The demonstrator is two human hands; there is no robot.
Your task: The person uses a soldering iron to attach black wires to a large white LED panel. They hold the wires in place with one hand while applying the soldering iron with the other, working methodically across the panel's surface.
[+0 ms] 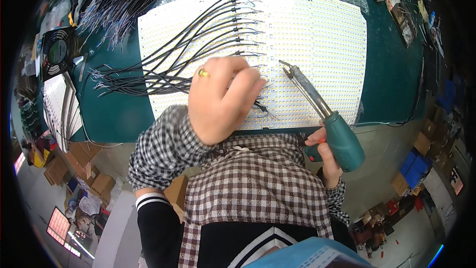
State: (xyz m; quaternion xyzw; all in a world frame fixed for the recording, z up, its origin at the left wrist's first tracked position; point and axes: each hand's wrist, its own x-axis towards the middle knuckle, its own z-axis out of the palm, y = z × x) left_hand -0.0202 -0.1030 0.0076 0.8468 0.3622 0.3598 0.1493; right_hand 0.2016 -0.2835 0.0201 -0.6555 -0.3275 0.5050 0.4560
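Observation:
Pale LED boards [327, 39] dotted with rows of small yellow chips lie in front of me. Black cables [208, 26] cross their left half, thin stripped ends lined up along a middle seam. My left hand [223, 97], with a ring on one finger, is closed over the lower cables; its curled fingertips hide what they pinch. Just below those fingers a cable end with bare wires [267, 111] sticks out. In my right hand [327, 156] is a green-handled soldering gun [342, 136]. Its metal tip points up and left, close to the seam; I cannot tell whether it touches the board.
A thick heap of cables [129, 5] spreads along the back of the green table [391, 79]. At the left are a black fan [57, 52] and a stack of white panels [62, 104]. A wrapped block [401, 17] lies at the back right. Cardboard boxes [101, 188] stand on the floor.

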